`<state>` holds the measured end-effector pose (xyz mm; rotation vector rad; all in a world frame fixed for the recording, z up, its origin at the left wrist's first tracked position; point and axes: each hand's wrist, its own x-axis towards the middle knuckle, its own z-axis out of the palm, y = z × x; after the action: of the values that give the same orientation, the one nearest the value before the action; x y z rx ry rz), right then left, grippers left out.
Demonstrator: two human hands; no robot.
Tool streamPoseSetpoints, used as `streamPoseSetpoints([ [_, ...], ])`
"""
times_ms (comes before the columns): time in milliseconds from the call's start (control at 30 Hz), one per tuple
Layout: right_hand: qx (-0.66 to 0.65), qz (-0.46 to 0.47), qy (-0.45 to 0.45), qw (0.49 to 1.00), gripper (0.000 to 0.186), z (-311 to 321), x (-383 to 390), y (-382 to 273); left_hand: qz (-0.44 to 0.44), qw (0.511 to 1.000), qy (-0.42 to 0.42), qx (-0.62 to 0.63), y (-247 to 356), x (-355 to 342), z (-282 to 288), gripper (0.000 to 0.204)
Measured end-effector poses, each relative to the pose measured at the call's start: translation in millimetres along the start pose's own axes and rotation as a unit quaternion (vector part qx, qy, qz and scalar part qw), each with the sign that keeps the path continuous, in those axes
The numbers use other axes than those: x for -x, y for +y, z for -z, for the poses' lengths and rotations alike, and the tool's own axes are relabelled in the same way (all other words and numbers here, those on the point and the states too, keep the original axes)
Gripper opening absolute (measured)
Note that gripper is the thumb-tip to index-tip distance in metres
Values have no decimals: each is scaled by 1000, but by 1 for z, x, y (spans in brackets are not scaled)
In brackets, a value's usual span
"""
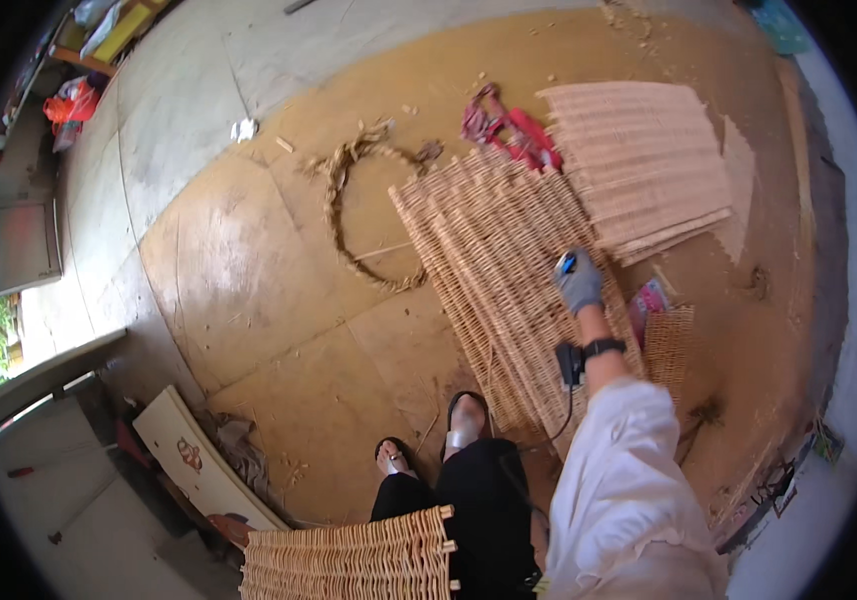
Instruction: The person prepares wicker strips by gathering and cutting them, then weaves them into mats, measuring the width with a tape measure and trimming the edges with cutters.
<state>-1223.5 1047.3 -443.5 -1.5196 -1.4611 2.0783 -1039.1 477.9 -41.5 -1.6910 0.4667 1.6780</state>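
Note:
My right hand (579, 285), in a grey glove, is closed on a small blue and black tool (569, 263) over a stack of woven wicker panels (479, 240). A black device with a cord is strapped at that wrist. At the bottom, another woven panel (349, 560) is held in front of my legs; my left hand (232, 530) shows only in part at its left end, gripping it. A paler pile of woven sheets (634, 160) lies to the upper right, and a small woven piece (667, 355) lies right of my right hand.
A braided ring (334, 205) and red cloth (529, 135) lie on the floor among scraps. A pink packet (649, 300) sits beside the stack. A pale board (199, 455) leans at lower left near my sandalled feet. Shelving (99, 40) stands upper left; a white wall runs along the right.

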Motion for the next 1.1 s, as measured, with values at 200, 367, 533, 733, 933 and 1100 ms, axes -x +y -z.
streamPoseSetpoints([
  [200, -344, 63, -67, 935, 27, -33, 251, -130, -145, 965, 28, -217, 23, -22, 101, 63],
  [367, -315, 180, -247, 898, 55, 4, 427, -206, 55, 986, -83, -136, 36, 48, 11, 59],
  [533, -361, 252, -107, 891, 52, 84, 609, -199, -87, 904, -59, -414, 138, 2, 27, 44],
  [733, -242, 266, 88, 929, 48, 153, 809, -24, -164, 772, -133, -599, 126, 9, -76, 39],
  [933, -308, 149, 397, 852, 43, 178, 999, 72, -183, 588, -229, -754, 0, 22, -141, 35],
  [1100, -426, -13, 475, 770, 43, 169, 1070, 151, -191, 393, -322, -840, -126, -4, -187, 32],
])
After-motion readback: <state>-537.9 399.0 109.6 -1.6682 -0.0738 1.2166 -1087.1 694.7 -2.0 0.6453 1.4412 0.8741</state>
